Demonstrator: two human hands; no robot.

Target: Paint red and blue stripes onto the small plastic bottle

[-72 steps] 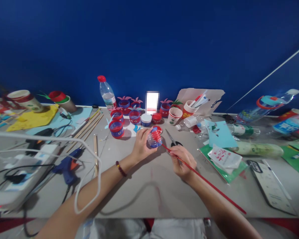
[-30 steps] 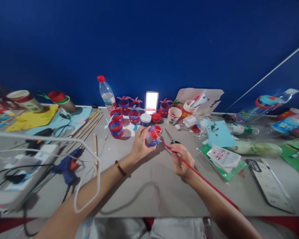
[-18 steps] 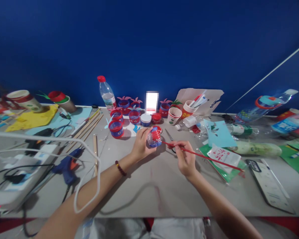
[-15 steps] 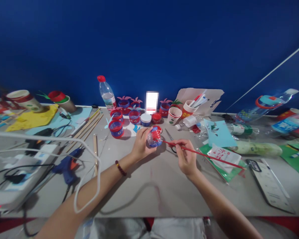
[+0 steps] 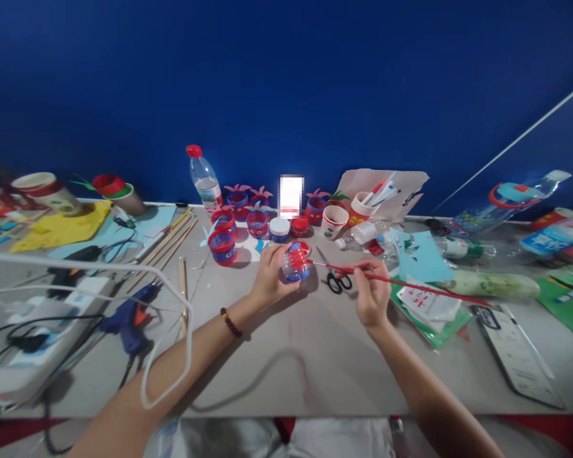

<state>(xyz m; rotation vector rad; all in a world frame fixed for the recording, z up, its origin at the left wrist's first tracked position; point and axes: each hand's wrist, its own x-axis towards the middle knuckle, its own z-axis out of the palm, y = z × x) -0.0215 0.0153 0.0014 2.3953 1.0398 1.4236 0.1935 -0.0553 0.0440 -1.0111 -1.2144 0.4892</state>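
Observation:
My left hand is wrapped round a clear plastic bottle piece with red paint on its upper part and blue below. A long red paintbrush is pinched in my right hand, its handle stretching out to the right. The brush tip is close to the red part of the bottle piece; whether it touches cannot be made out. Black-handled scissors lie on the table between my two hands. Just behind the bottle piece, a red paint lid or pot is partly hidden.
Painted cups and paint jars stand behind my hands. To the left are a blue glue gun, wooden sticks and a looping white cable. Bottles, blue paper and a phone lie on the right.
My right hand and the brush have moved to the right, uncovering the scissors' handles. The brush tip has shifted slightly upward. My left hand has stayed nearly still, with the bottle piece turned a little.

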